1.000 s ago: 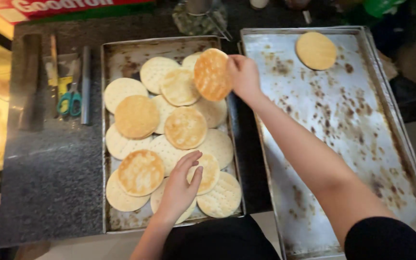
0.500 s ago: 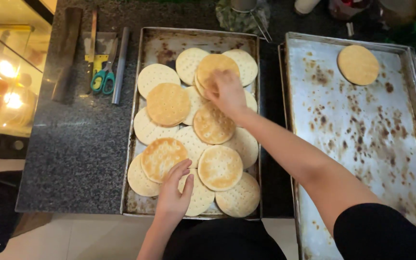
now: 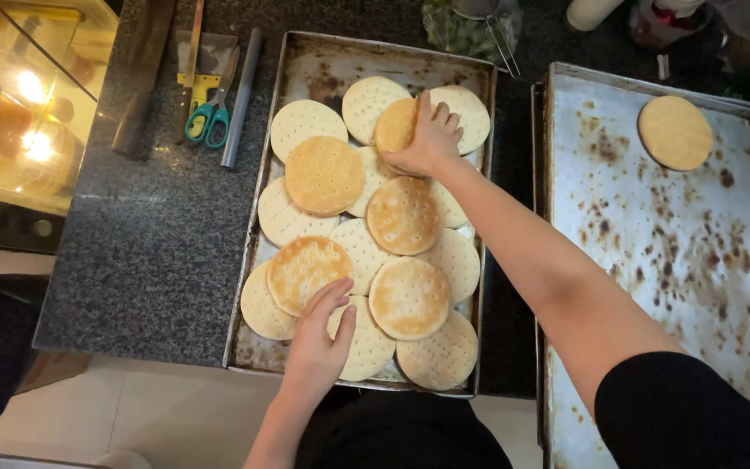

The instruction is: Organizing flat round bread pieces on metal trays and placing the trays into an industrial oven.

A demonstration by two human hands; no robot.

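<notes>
A metal baking tray [image 3: 301,52] on the dark stone counter holds several round, dotted flatbreads, some pale, some browned. My right hand [image 3: 431,139] reaches across to the tray's far side and presses down on a browned flatbread [image 3: 395,126], fingers flat on it. My left hand [image 3: 323,339] rests at the tray's near edge, fingertips touching a browned flatbread [image 3: 301,271] and lying over a pale one [image 3: 368,343].
A second, stained metal tray [image 3: 653,260] stands to the right with one browned flatbread [image 3: 674,132] in its far corner. Left of the first tray lie scissors [image 3: 210,113], a scraper [image 3: 191,65] and a long dark bar [image 3: 141,78]. A lit glass case [image 3: 19,113] borders the counter's left.
My right hand has brought the browned flatbread down from the air and laid it on the far part of the left tray. My left hand has stayed at the tray's near edge.
</notes>
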